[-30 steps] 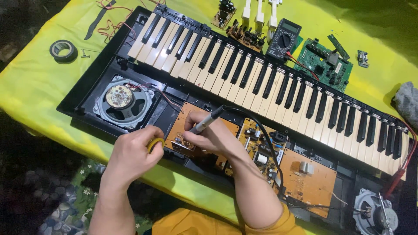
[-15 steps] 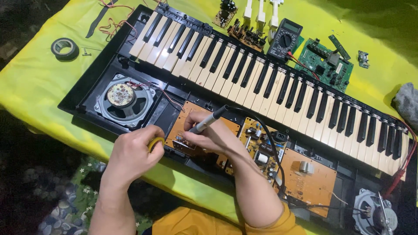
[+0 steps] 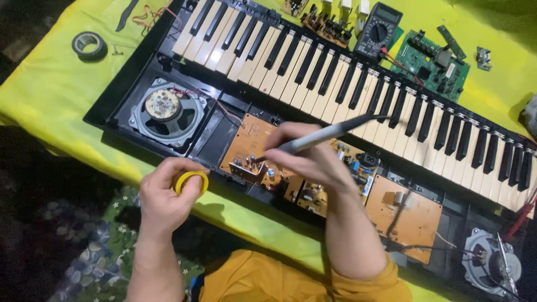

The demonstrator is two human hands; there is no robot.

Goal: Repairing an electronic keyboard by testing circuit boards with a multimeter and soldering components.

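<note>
Holding one grey soldering iron (image 3: 324,136), the right hand (image 3: 310,156) grips it tight, tip down on an orange circuit board (image 3: 251,151) inside the open keyboard (image 3: 313,72). The left hand (image 3: 165,196) pinches one yellow tape roll (image 3: 190,182). Two round speakers (image 3: 165,112) sit inside, on the yellow desk (image 3: 50,89).

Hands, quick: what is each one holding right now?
Left hand: closed on a yellow tape roll.
Right hand: closed on a soldering iron, tip on the circuit board.
</note>
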